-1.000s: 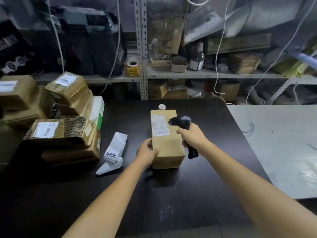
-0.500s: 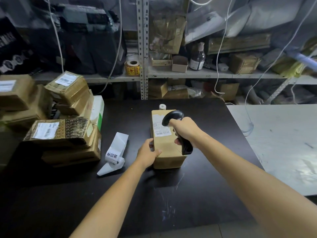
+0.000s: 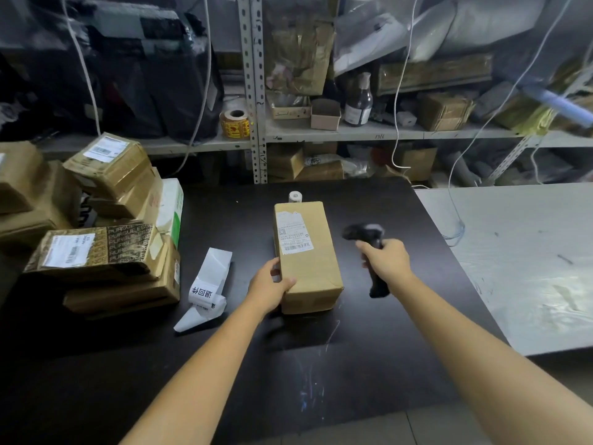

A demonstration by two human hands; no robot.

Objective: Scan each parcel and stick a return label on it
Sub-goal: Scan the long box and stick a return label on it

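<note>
Brown cardboard parcel (image 3: 308, 258) lies flat mid-way across a black table (image 3: 321, 364), its white shipping label (image 3: 293, 234) facing up at the far end. The likely risk is that a scan taken from off to the side misses the barcode, or that the box slides if the steadying hold slackens. The left hand (image 3: 269, 285) grips the near-left corner, thumb on top and fingers curled down the side. The right hand (image 3: 386, 258), arm outstretched and clear of the parcel's right edge, wraps its fingers round the handle of a blurred black barcode scanner (image 3: 365, 234). A curled strip of return labels (image 3: 208, 284) lies to the left, near 1 stack of taped parcels (image 3: 96, 252).
</note>
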